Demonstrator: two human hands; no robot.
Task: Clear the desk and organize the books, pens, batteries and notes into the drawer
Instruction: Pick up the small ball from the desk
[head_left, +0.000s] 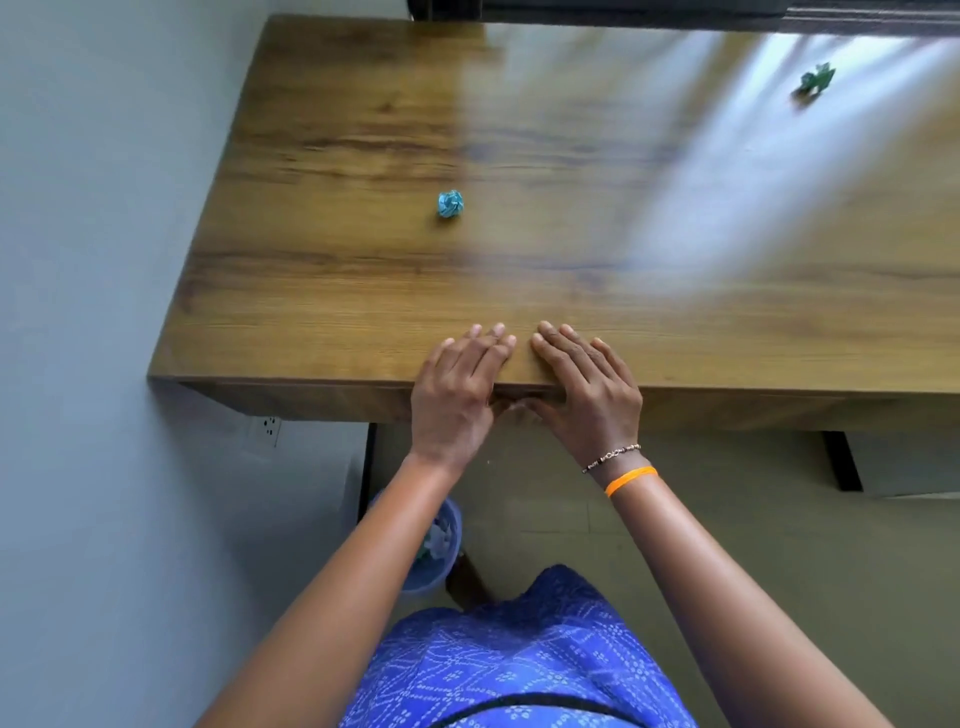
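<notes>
Head-cam view, looking down at wooden desk (519, 156) w/ both hands at its near edge.

Left hand (457, 389): fingers straight, laid flat on desktop at near edge, palm hanging over the front; thumb tucked below the edge, partly hidden. Nothing held.

Right hand (587, 389): same pose, fingers straight and flat on desktop, just beside left hand, fingertips nearly touching it; thumb down at the front edge. Nothing held. Beaded bracelet (610, 457) and orange band (631, 480) on right wrist.

Drawer front (727, 410) under the near edge, flush w/ desk, closed as far as visible.

On desktop: crumpled blue paper ball (450, 203), left of centre, well apart from hands. Crumpled green paper ball (815, 80) far right, near back edge, blurred. Bright streaks of light across right half of desktop.

Below desk, left side: blue bin (441, 545) on floor w/ crumpled paper inside, partly behind left forearm. Wall socket (267, 428) on grey wall under desk's left corner. Black desk leg (841, 460) at right. Blue patterned garment (519, 665) at bottom of view.
</notes>
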